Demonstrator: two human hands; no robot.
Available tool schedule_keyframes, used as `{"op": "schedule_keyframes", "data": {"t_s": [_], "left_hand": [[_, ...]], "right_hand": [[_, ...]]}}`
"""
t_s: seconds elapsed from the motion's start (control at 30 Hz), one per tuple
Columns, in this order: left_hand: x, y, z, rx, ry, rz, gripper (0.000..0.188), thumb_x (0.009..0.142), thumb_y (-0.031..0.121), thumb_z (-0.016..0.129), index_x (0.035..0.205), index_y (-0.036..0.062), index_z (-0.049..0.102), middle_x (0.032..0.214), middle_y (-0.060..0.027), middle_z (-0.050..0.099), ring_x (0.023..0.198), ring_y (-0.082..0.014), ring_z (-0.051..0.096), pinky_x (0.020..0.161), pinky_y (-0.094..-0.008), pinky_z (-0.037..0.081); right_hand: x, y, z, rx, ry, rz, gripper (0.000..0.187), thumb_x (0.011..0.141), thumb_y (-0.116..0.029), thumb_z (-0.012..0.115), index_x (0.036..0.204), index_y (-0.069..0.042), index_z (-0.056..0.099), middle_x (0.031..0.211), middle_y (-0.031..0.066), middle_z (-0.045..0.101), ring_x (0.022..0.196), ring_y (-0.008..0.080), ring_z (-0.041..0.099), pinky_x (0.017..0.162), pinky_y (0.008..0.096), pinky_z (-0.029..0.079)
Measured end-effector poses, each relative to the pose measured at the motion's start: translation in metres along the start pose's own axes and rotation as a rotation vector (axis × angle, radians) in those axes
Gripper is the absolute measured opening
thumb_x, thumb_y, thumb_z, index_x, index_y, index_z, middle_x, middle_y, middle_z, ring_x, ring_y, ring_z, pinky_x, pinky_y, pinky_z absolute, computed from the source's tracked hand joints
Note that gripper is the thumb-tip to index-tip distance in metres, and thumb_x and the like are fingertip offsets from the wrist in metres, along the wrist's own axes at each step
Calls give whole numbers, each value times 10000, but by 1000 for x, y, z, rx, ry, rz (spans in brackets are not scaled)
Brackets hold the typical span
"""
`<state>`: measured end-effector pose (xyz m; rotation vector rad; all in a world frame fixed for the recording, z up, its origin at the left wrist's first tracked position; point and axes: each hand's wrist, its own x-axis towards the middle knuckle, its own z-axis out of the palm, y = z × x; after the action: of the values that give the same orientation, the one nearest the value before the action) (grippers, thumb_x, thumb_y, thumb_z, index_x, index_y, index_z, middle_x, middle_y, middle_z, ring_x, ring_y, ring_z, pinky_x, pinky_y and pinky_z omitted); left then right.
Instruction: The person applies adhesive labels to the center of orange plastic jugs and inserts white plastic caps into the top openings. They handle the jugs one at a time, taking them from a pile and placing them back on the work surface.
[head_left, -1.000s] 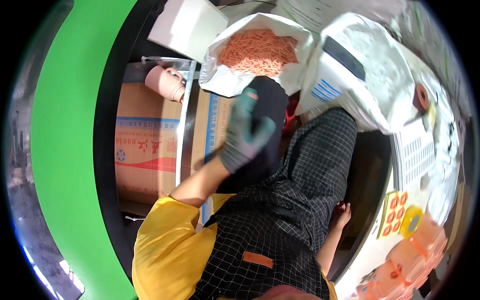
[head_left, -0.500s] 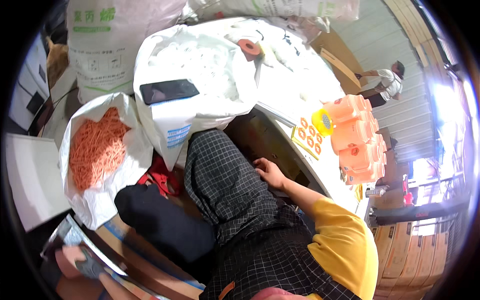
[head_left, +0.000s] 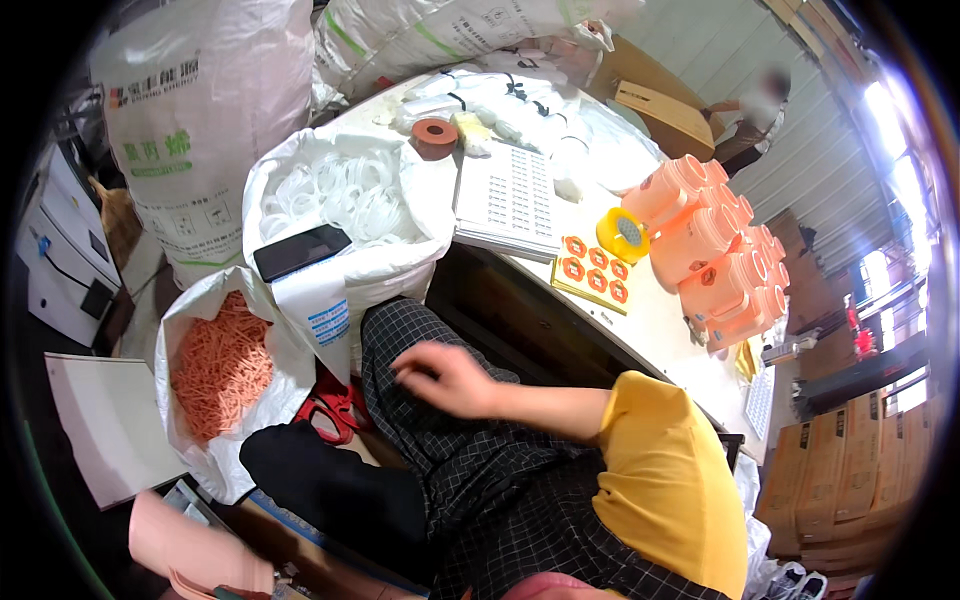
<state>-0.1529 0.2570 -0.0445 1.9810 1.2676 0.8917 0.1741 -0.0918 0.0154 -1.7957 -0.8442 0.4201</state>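
My right hand (head_left: 447, 380) hovers above my checked apron over the thigh, fingers loosely bent and apart, with nothing visible in them. At the lower left, a pink plastic jug (head_left: 195, 545) with a handle lies tilted on its side. My left forearm (head_left: 350, 580) reaches to its end; the left hand, partly cut off by the lower edge, seems closed on the jug, a bit of grey covering its fingers. Beyond my knees stand a white sack of thin pink strips (head_left: 225, 370) and a larger sack of clear plastic rings (head_left: 340, 195), a black phone (head_left: 302, 252) on its rim.
On the table to the right are several pink jugs (head_left: 715, 250), a yellow round container (head_left: 622, 235), a sheet of orange stickers (head_left: 592, 275), a printed label stack (head_left: 507, 200) and a brown tape roll (head_left: 434, 138). Stacked cartons (head_left: 850, 470) stand at right. Another person (head_left: 750, 125) works far off.
My right hand has come up from beside the table edge and moved left over my thigh. The pink jug has shifted right with my left hand. The view has turned slightly.
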Motion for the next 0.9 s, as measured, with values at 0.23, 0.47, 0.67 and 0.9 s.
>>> {"op": "schedule_keyframes", "data": {"t_s": [0.23,0.47,0.67,0.9], "left_hand": [[-91,162,29,-282,-424,266,495,1030,349,548,1393,13,583,1370,-191,634,1294,-356,576,1153,-501,403],[-125,216,101,-391,-612,544,499,1037,360,527,1393,17,592,1371,-186,642,1313,-364,573,1179,-513,391],[-139,202,120,-360,-492,604,503,1043,369,509,1394,19,599,1372,-182,648,1329,-370,571,1202,-524,381],[-135,249,77,64,-447,934,307,958,203,632,1197,13,655,1237,-194,675,1149,-418,647,1118,-637,433]], "right_hand": [[-44,-57,82,1343,-500,298,1049,970,-440,774,1691,-153,69,1623,165,437,1409,274,530,1088,437,504],[-107,-43,28,1564,-728,1117,797,1056,-739,359,1309,-45,655,1003,87,753,842,209,731,805,341,608],[-87,-35,-38,259,-26,276,616,831,-293,863,1313,-1,615,1106,115,709,970,220,695,860,399,575],[-15,-67,-2,11,-154,-393,783,800,-237,862,1464,-16,512,1364,211,613,1268,423,605,1065,510,489]]}}
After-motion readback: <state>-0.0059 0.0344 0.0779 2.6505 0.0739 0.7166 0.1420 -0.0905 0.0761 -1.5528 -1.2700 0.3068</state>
